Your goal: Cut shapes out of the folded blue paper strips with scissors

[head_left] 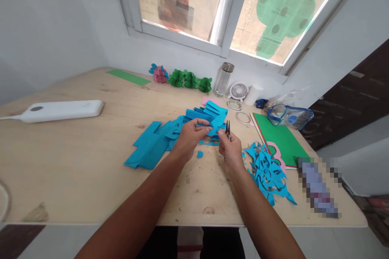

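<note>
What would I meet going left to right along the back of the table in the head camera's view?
Green paper strip, pink-and-blue paper ornament, green paper ornaments, clear bottle, small white fan, white cylinder, blue-edged clear pouch.

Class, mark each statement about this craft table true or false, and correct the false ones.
1. The left hand pinches blue paper while the right hand holds scissors. True.
2. The blue scraps lie left of the left hand. False: they lie right of the right hand.
3. The bottle stands left of the fan. True.
4. Every round paper figure by the wall is green. False: the leftmost figure is pink and blue.
</note>
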The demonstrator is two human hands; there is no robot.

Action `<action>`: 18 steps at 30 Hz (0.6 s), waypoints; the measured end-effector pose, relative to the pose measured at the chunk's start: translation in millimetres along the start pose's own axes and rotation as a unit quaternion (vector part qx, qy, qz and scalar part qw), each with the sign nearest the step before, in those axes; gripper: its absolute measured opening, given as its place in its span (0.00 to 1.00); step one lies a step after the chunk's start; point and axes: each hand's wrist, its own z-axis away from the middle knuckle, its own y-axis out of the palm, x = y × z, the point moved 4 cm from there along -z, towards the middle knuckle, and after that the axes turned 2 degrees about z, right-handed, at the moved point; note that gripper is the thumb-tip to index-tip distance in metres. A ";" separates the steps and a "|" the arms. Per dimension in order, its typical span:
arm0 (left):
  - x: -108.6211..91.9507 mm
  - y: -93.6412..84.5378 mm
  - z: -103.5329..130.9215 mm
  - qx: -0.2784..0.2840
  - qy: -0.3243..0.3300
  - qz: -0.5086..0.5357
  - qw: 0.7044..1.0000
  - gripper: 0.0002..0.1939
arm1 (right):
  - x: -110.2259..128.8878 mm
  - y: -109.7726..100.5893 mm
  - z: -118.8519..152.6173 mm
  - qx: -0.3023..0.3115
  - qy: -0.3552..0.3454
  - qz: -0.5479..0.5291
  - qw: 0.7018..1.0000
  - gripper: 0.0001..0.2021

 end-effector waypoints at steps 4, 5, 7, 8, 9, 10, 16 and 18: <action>-0.6 7.0 7.6 0.001 0.006 -0.008 1.000 0.15 | -0.1 -3.8 -2.6 -0.025 -0.047 0.022 0.998 0.15; -0.5 8.7 9.3 0.004 0.007 -0.009 1.000 0.15 | 0.1 -4.7 -3.2 -0.030 -0.055 0.025 0.998 0.14; 0.4 11.7 11.6 0.019 0.006 -0.010 1.000 0.14 | 0.6 -6.1 -4.3 -0.036 -0.064 0.032 0.997 0.14; 1.2 13.0 12.1 0.030 0.003 -0.015 0.999 0.14 | 0.8 -6.5 -4.7 -0.038 -0.066 0.034 0.997 0.14; 1.9 14.0 12.1 0.044 0.000 -0.022 0.999 0.13 | 1.0 -6.6 -4.8 -0.037 -0.065 0.034 0.997 0.14; 2.0 14.3 11.8 0.053 0.000 -0.033 0.998 0.13 | 1.1 -6.3 -4.7 -0.032 -0.061 0.034 0.997 0.14; -11.5 2.5 6.8 0.004 0.041 -0.064 0.997 0.10 | 0.5 1.6 -0.5 0.055 -0.022 0.065 0.996 0.13; -16.0 0.7 6.6 0.015 0.038 -0.067 0.997 0.10 | 0.2 4.4 1.0 0.085 -0.020 0.092 0.992 0.13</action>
